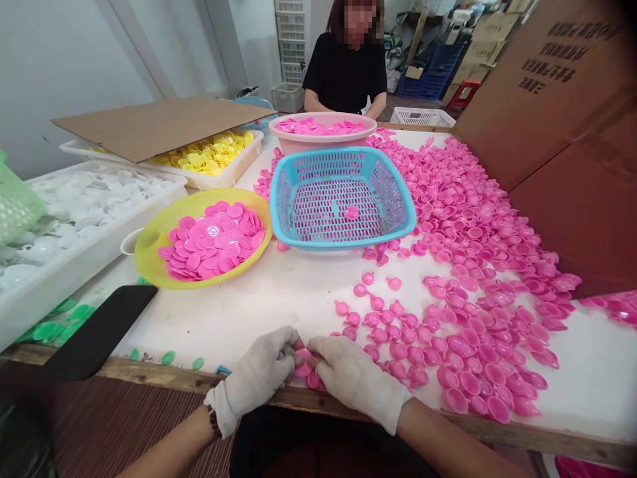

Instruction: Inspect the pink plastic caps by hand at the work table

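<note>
Both my hands wear white gloves and meet at the table's near edge. My left hand (pixel 259 375) and my right hand (pixel 355 378) are closed together on small pink plastic pieces (pixel 304 366) held between the fingertips. A wide spread of pink cup-shaped caps (pixel 462 265) covers the table to the right. A yellow bowl (pixel 149 255) holds flat pink discs (pixel 213 239). Beyond it stands a blue mesh basket (pixel 343 199) with one pink piece inside.
A black phone (pixel 97 332) lies at the near left. White trays hold white caps (pixel 74 199) and yellow caps (pixel 209 153) under a cardboard sheet. A pink basin (pixel 321 133) sits before a person in black across the table. A large cardboard box (pixel 562 133) stands right.
</note>
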